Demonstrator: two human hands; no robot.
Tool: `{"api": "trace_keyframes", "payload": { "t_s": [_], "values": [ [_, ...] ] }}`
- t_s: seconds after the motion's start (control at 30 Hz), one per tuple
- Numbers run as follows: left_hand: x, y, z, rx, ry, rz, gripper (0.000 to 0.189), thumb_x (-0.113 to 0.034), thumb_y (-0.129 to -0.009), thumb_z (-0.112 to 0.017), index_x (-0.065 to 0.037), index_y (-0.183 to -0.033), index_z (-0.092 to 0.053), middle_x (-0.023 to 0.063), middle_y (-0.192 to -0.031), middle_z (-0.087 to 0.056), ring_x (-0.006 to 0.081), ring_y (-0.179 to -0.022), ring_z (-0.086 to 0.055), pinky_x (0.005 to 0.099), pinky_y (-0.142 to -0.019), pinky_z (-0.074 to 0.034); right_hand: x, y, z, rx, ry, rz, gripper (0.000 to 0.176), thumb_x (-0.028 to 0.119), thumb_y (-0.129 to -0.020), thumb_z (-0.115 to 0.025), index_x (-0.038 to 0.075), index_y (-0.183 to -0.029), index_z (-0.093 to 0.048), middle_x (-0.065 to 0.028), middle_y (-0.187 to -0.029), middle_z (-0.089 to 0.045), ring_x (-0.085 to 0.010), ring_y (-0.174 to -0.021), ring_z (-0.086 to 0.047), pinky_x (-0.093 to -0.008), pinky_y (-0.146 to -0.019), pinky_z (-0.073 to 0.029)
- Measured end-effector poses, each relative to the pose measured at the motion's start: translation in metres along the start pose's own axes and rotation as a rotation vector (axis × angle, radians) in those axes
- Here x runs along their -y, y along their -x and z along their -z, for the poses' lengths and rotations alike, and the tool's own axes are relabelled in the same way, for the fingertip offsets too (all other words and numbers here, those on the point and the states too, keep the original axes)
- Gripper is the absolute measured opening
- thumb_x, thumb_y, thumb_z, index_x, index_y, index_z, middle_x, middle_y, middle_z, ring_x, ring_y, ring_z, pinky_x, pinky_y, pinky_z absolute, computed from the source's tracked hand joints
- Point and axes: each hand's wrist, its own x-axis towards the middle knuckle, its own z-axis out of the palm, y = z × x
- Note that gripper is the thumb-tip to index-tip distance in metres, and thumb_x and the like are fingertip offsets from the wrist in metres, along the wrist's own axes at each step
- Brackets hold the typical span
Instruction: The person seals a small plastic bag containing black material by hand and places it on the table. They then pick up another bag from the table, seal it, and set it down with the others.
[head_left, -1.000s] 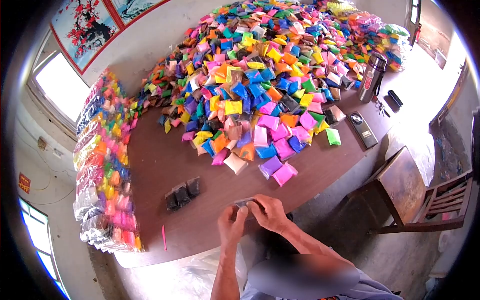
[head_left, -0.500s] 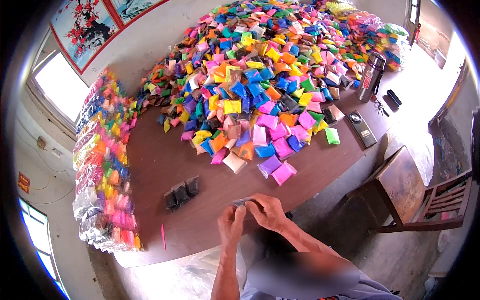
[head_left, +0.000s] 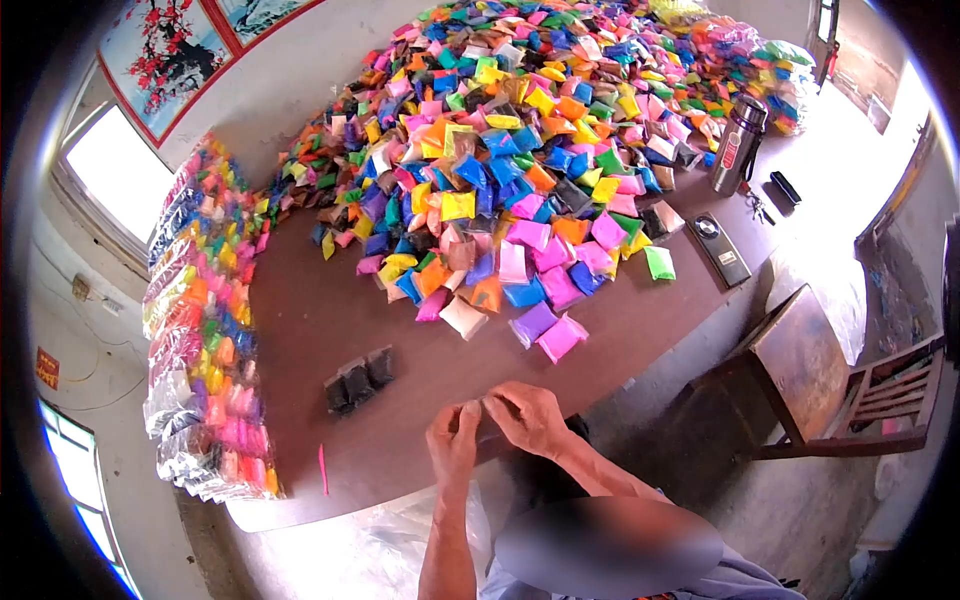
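Near the front edge of the brown table, my left hand (head_left: 453, 442) is closed, thumb and fingers pinched together. My right hand (head_left: 527, 416) is closed beside it, its fingertips almost meeting those of the left. Whatever lies between the fingertips is too small and hidden to name. To the left of my hands, a short row of black packets (head_left: 360, 381) in clear wrap lies flat on the table. Farther left is a thin pink stick-like tool (head_left: 323, 470). Beyond my hands, a purple packet (head_left: 533, 326) and a bright pink packet (head_left: 562, 338) lie at the pile's near edge.
A large pile of colourful packets (head_left: 480, 205) covers the back of the table (head_left: 300, 330). Stacked strips of packets (head_left: 215, 350) line the left edge. A steel thermos (head_left: 740, 145), keys (head_left: 760, 207) and a dark rectangular device (head_left: 718, 250) are at right, near a wooden chair (head_left: 810, 370).
My hands have drawn slightly apart at the fingertips, the left moving a little leftward. The greyish bit seen between them before is now hardly visible. The view has shifted slightly.
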Motion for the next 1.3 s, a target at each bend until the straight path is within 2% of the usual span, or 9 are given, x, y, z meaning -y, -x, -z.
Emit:
{"api": "trace_keyframes", "payload": {
  "t_s": [0.07, 0.37, 0.5, 0.57, 0.6, 0.7, 0.77, 0.97, 1.3],
  "values": [
    [-0.003, 0.002, -0.003, 0.006, 0.112, 0.056, 0.029, -0.026, -0.102, -0.069, 0.002, -0.101, -0.074, 0.0050, -0.078, -0.069, 0.0107, -0.076, -0.060, 0.0305, -0.068, -0.050, -0.003, 0.002, -0.001, -0.029, -0.070, -0.028, 0.014, 0.014, -0.098, -0.067, 0.002, -0.097, -0.072, -0.0163, -0.087, -0.071, -0.0310, -0.075, -0.071, -0.0364, -0.066, -0.055],
    [-0.001, 0.000, -0.006, -0.028, 0.022, -0.048, 0.031, -0.026, -0.102, -0.067, 0.003, -0.092, -0.069, 0.0065, -0.072, -0.062, 0.0103, -0.073, -0.054, 0.0325, -0.066, -0.047, 0.002, -0.002, 0.000, -0.043, -0.030, 0.071, 0.013, 0.014, -0.098, -0.068, 0.002, -0.102, -0.072, -0.0155, -0.086, -0.071, -0.0294, -0.071, -0.069, -0.0356, -0.065, -0.054],
    [0.010, -0.002, -0.005, -0.023, 0.004, -0.021, 0.031, -0.026, -0.102, -0.068, 0.003, -0.090, -0.069, 0.0062, -0.072, -0.061, 0.0105, -0.073, -0.053, 0.0330, -0.065, -0.047, 0.003, -0.001, 0.001, -0.024, -0.011, 0.055, 0.015, 0.014, -0.097, -0.069, 0.002, -0.106, -0.071, -0.0141, -0.087, -0.071, -0.0283, -0.072, -0.069, -0.0355, -0.065, -0.055],
    [0.013, 0.000, -0.005, -0.001, 0.051, 0.004, 0.030, -0.026, -0.101, -0.069, 0.002, -0.091, -0.069, 0.0065, -0.072, -0.061, 0.0105, -0.074, -0.054, 0.0329, -0.066, -0.048, 0.003, 0.000, 0.004, 0.022, -0.095, -0.105, 0.018, 0.021, -0.098, -0.069, 0.005, -0.106, -0.071, -0.0156, -0.090, -0.072, -0.0324, -0.076, -0.070, -0.0388, -0.067, -0.055],
    [0.011, 0.001, -0.005, 0.002, 0.050, 0.007, 0.030, -0.026, -0.101, -0.069, 0.002, -0.091, -0.069, 0.0065, -0.072, -0.061, 0.0105, -0.074, -0.054, 0.0329, -0.066, -0.048, -0.001, 0.000, 0.002, 0.009, -0.112, -0.087, 0.017, 0.020, -0.097, -0.070, 0.005, -0.106, -0.071, -0.0152, -0.089, -0.071, -0.0308, -0.072, -0.069, -0.0383, -0.066, -0.054],
    [0.006, 0.003, -0.006, 0.075, 0.117, 0.022, 0.031, -0.027, -0.101, -0.070, 0.002, -0.091, -0.069, 0.0076, -0.075, -0.063, 0.0135, -0.072, -0.054, 0.0345, -0.066, -0.047, -0.006, 0.001, 0.001, -0.077, -0.112, -0.028, 0.017, 0.019, -0.097, -0.071, 0.004, -0.105, -0.071, -0.0157, -0.089, -0.070, -0.0301, -0.071, -0.068, -0.0381, -0.065, -0.054],
    [0.007, 0.002, -0.012, 0.007, -0.018, -0.173, 0.030, -0.026, -0.102, -0.067, 0.002, -0.091, -0.068, 0.0115, -0.077, -0.065, 0.0193, -0.069, -0.057, 0.0378, -0.065, -0.047, -0.005, 0.000, 0.002, -0.068, -0.101, -0.052, 0.018, 0.020, -0.098, -0.070, 0.004, -0.106, -0.070, -0.0160, -0.089, -0.070, -0.0306, -0.072, -0.068, -0.0383, -0.066, -0.054],
    [0.019, 0.000, -0.007, 0.002, -0.120, -0.127, 0.027, -0.021, -0.104, -0.062, 0.002, -0.090, -0.068, 0.0178, -0.079, -0.066, 0.0286, -0.072, -0.064, 0.0404, -0.067, -0.049, 0.002, -0.004, 0.004, -0.007, -0.052, -0.051, 0.021, 0.022, -0.100, -0.067, 0.004, -0.110, -0.068, -0.0173, -0.092, -0.070, -0.0349, -0.077, -0.069, -0.0400, -0.068, -0.054],
    [0.004, 0.001, -0.012, -0.020, 0.038, -0.021, 0.033, -0.028, -0.103, -0.066, 0.003, -0.094, -0.068, 0.0097, -0.074, -0.064, 0.0133, -0.072, -0.056, 0.0345, -0.065, -0.048, -0.007, -0.003, 0.008, 0.090, -0.104, -0.040, 0.025, 0.025, -0.101, -0.066, 0.005, -0.117, -0.068, -0.0179, -0.097, -0.071, -0.0380, -0.087, -0.070, -0.0420, -0.074, -0.055]
  ]
}}
